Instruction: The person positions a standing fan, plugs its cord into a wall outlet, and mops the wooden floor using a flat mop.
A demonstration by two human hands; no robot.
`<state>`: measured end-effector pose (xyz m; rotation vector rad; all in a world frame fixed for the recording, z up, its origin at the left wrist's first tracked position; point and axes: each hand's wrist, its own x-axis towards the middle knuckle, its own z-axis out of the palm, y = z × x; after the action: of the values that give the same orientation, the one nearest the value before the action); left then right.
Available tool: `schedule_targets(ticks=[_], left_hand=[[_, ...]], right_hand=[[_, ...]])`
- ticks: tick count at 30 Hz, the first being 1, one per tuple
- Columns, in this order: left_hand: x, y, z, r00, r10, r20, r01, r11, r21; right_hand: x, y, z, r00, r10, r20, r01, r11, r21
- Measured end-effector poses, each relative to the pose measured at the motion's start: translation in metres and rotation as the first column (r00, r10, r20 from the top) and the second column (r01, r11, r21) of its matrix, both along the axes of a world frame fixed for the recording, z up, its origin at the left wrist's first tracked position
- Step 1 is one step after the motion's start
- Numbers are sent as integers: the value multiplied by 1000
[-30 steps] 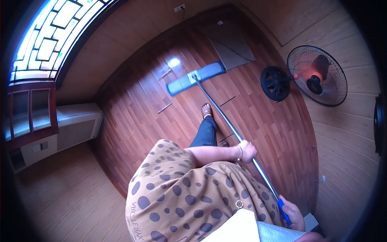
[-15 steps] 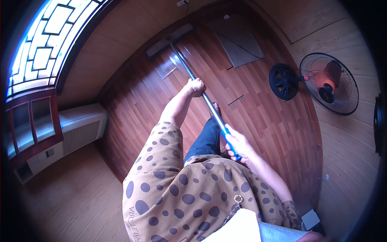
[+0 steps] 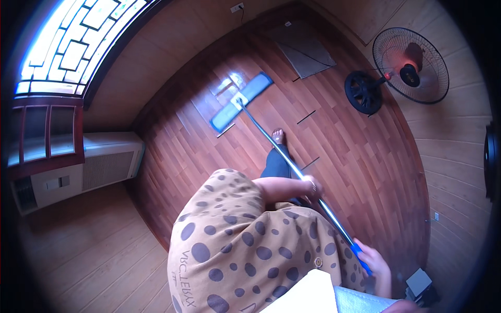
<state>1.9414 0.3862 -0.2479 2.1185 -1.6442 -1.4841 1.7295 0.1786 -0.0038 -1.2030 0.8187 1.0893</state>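
Note:
A flat mop with a blue head (image 3: 241, 101) lies on the reddish wooden floor (image 3: 360, 156) ahead of me. Its long metal handle (image 3: 276, 148) runs back toward my body. My left hand (image 3: 312, 189) grips the handle at mid-length. Lower down, at the blue grip end near my hip, my right hand (image 3: 373, 261) holds the same handle. My bare foot (image 3: 278, 136) stands beside the handle. A tan dotted shirt (image 3: 245, 250) covers the lower middle of the view.
A black standing fan (image 3: 402, 68) stands at the right by the wooden wall. A grey mat (image 3: 305, 52) lies at the far wall. A white air unit (image 3: 99, 164) sits at the left under a window. A small grey box (image 3: 417, 281) rests near my right side.
The mop head was pushed out to the far wall, then pulled back toward me. Both hands drew back along with the handle, close to my body.

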Motion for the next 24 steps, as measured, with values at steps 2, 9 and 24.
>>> schedule_targets(ticks=[2, 9, 24], left_hand=[[-35, -29, 51, 951, -257, -173, 258, 966, -17], [-86, -8, 71, 982, -22, -186, -6, 989, -150], [189, 366, -25, 892, 356, 278, -360, 932, -38]], right_hand=[[-39, -24, 53, 996, -39, -85, 38, 999, -15], [-58, -8, 107, 965, -159, -208, 126, 978, -164], [203, 346, -53, 983, -180, -30, 182, 956, 229]])
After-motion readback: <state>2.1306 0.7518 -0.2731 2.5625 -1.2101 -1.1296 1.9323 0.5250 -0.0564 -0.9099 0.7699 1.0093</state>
